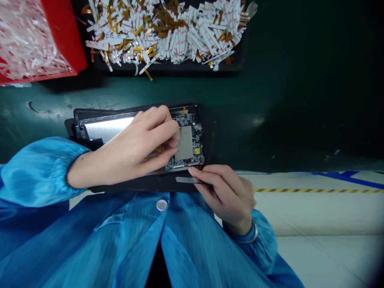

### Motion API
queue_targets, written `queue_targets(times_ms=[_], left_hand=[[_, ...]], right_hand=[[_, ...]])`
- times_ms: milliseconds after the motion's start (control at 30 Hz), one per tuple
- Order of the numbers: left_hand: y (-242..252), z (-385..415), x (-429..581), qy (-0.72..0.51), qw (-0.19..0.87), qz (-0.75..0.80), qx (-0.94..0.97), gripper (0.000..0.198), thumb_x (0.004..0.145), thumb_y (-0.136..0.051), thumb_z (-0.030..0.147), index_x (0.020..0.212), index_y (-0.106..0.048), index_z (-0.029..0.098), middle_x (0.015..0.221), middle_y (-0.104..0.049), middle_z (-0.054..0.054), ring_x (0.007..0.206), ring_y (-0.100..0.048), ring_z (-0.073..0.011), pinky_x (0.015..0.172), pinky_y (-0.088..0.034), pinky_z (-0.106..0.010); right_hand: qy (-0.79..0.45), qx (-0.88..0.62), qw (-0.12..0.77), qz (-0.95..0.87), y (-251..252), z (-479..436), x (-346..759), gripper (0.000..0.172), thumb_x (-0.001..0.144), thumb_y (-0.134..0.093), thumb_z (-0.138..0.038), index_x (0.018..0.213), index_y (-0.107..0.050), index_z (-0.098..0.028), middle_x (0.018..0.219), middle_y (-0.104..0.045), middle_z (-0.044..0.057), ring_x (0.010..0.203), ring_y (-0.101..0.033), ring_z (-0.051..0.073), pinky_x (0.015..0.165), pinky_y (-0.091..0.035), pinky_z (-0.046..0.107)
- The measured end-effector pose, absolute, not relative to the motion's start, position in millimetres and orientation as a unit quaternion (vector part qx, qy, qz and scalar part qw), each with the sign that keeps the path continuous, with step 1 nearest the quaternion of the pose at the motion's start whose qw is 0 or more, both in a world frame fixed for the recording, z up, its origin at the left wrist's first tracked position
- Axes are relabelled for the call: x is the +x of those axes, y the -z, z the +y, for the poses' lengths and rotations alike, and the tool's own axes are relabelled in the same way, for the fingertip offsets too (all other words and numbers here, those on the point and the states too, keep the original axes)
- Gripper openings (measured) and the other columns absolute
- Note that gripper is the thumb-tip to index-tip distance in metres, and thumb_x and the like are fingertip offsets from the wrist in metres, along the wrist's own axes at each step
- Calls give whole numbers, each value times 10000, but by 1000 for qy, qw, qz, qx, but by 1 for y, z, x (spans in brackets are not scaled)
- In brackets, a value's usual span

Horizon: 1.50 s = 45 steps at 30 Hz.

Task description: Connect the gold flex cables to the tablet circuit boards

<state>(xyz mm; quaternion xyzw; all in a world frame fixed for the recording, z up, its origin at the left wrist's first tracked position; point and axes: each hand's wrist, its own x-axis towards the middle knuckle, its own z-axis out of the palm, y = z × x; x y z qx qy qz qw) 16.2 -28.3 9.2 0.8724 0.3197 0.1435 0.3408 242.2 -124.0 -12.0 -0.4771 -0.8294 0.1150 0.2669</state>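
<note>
An opened tablet (108, 130) lies at the table's front edge, its bare circuit board (196, 132) showing at the right end. Across the middle of the tablet reaches my left hand (141, 144), fingers curled and closed over the board's left side. Whatever its fingertips pinch, if anything, is hidden. My right hand (225, 192) is closed around a pair of metal tweezers (185, 180), whose flat end points left. Its thumb and forefinger tips are at the board's lower edge, near the connectors. A grey metal shield (185, 143) covers the board's centre.
Beneath the tablet is a black mat or tray (120, 187). Farther back, a black tray (168, 70) holds a heap of white and amber adhesive strips (180, 40). A red bin (67, 32) of translucent white scraps (27, 40) stands at the back left. The table (300, 100) is dark green.
</note>
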Motion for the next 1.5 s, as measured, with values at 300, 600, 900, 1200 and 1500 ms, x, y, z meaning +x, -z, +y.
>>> queue_targets(times_ms=[300, 600, 900, 1200, 1500], left_hand=[[-6, -29, 18, -145, 328, 315, 879, 37, 940, -501, 146, 917, -517, 169, 916, -527, -49, 853, -513, -190, 745, -428, -351], [-5, -28, 17, -152, 328, 314, 878, 34, 922, -531, 124, 918, -517, 155, 913, -517, -39, 846, -501, -168, 735, -435, -327], [-4, -28, 18, -150, 338, 321, 872, 54, 928, -536, 118, 917, -508, 163, 920, -522, -41, 850, -505, -167, 734, -443, -335], [-3, -29, 16, -147, 326, 325, 875, 40, 941, -523, 161, 930, -498, 190, 926, -534, -49, 869, -521, -188, 746, -452, -345], [6, -27, 16, -139, 253, 263, 921, 141, 972, -482, 235, 1009, -603, 174, 953, -588, -72, 881, -530, -218, 743, -422, -360]], right_hand=[[-164, -451, 228, -847, 1, -108, 248, 111, 900, -611, -59, 919, -686, -139, 844, -702, 11, 671, -653, 72, 556, -481, 176], [-175, -438, 236, -850, 12, -102, 258, 63, 949, -595, -158, 909, -638, -181, 866, -697, 3, 696, -648, 66, 549, -470, 174], [-196, -417, 275, -844, 26, -106, 268, 102, 883, -689, -148, 968, -670, -201, 886, -697, -1, 734, -658, 84, 613, -530, 185], [-102, -384, 233, -888, 14, -111, 264, 104, 901, -662, -139, 1003, -682, -137, 903, -740, 58, 756, -702, 127, 651, -587, 216], [-101, -406, 249, -873, 17, -113, 259, 116, 893, -677, -135, 1005, -672, -104, 902, -736, 80, 777, -705, 127, 693, -586, 202]])
